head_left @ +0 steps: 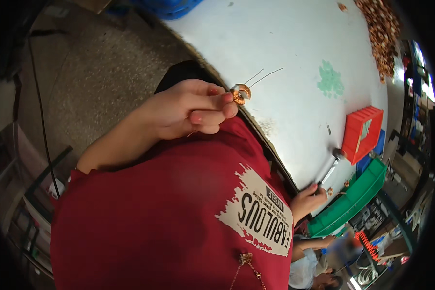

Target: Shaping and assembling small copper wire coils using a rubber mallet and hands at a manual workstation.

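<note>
My left hand [198,107] pinches a small ring-shaped copper coil [240,94] between thumb and fingertips, at the near edge of the table. Two thin wire leads stick out from the coil over the tabletop. Another bit of copper wire shows below the fingers. Lower right, my right hand [308,199] is closed round the dark handle of a hammer-like tool [329,170]. Its shaft is silvery and its dark head, blurred, lies close to the red bin. The exact kind of tool is unclear.
The white table [275,38] carries a heap of copper-coloured pieces [382,34] at the far right. A red bin [357,137] and a long green bin [350,200] stand at the right, with a few loose coils near them. Another person [304,263] sits beyond, lower right.
</note>
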The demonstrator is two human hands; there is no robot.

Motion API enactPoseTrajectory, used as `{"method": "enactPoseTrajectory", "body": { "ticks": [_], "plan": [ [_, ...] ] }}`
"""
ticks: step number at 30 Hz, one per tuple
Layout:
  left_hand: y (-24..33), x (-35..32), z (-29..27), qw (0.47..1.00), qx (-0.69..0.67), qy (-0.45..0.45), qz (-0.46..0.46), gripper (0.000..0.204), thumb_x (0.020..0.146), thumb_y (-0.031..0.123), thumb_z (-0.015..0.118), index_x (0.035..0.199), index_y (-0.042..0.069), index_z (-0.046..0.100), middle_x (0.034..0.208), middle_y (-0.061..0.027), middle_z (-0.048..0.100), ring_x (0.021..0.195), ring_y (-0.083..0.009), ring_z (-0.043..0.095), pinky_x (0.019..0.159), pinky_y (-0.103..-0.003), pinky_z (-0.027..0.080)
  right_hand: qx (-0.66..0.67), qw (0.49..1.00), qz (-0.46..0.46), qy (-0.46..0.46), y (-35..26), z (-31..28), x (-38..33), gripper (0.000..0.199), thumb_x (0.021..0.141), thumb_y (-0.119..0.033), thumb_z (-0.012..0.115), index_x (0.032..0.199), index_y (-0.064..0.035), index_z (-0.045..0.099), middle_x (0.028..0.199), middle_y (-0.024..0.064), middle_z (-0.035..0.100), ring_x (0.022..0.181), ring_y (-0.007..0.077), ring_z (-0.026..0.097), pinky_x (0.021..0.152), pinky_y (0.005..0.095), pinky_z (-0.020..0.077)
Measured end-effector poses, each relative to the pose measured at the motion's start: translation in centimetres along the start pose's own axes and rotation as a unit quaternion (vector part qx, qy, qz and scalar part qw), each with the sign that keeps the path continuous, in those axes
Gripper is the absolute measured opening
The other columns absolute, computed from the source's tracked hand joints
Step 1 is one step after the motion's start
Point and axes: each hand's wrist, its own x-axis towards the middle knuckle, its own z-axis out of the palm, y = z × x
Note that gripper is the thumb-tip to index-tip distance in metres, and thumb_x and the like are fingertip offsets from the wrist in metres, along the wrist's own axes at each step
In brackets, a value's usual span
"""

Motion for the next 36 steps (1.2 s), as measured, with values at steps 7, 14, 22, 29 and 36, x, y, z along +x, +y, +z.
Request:
{"method": "enactPoseTrajectory", "body": {
  "ticks": [7,14,22,29,36],
  "plan": [
    [-1.6,0.7,-4.4,0.998,-0.044,0.001,0.035,0.015,0.092,-0.002,0.040,0.096,0.000,0.054,0.089,-0.0053,0.056,0.050,-0.0006,0.033,0.049,-0.017,0.025,0.549,0.792,0.220,-0.151,-10.3,-6.8,4.5,0.026,0.097,-0.027,0.046,0.104,-0.0021,0.052,0.086,0.0045,0.052,0.057,0.0093,0.039,0.051,0.0229,0.0307],
    [-1.5,1.3,-3.3,0.995,-0.037,0.067,0.060,0.014,0.089,-0.006,0.041,0.098,-0.003,0.052,0.098,-0.0104,0.058,0.054,-0.0021,0.036,0.051,-0.017,0.028,0.440,0.812,-0.039,-0.382,-15.5,-7.4,8.4,0.033,0.097,-0.035,0.043,0.088,-0.0042,0.051,0.063,0.0006,0.048,0.053,0.0093,0.035,0.050,0.0223,0.0260],
    [-1.3,1.5,-3.6,0.993,-0.077,0.069,0.058,0.012,0.088,-0.007,0.043,0.098,-0.005,0.050,0.102,-0.0166,0.057,0.055,-0.0035,0.037,0.053,-0.017,0.030,0.365,0.836,-0.155,-0.380,-16.3,-5.0,9.1,0.040,0.098,-0.040,0.039,0.089,-0.0030,0.051,0.061,0.0043,0.050,0.052,0.0145,0.040,0.052,0.0267,0.0341],
    [-1.0,1.4,-3.4,0.993,-0.096,0.059,0.041,0.015,0.089,-0.011,0.041,0.103,-0.007,0.044,0.103,-0.0188,0.056,0.057,-0.0054,0.036,0.051,-0.018,0.028,0.355,0.877,-0.141,-0.293,-16.7,-6.2,8.6,0.043,0.099,-0.043,0.036,0.091,-0.0040,0.051,0.064,0.0058,0.055,0.054,0.0191,0.045,0.055,0.0294,0.0398],
    [-1.2,1.5,-3.2,0.992,-0.088,0.073,0.046,0.014,0.089,-0.010,0.041,0.102,-0.008,0.045,0.102,-0.0189,0.057,0.056,-0.0054,0.036,0.051,-0.018,0.028,0.250,0.864,-0.150,-0.411,-18.3,-6.9,9.2,0.046,0.098,-0.047,0.032,0.092,-0.0052,0.051,0.066,0.0061,0.057,0.055,0.0201,0.047,0.056,0.0298,0.0406]
  ]
}}
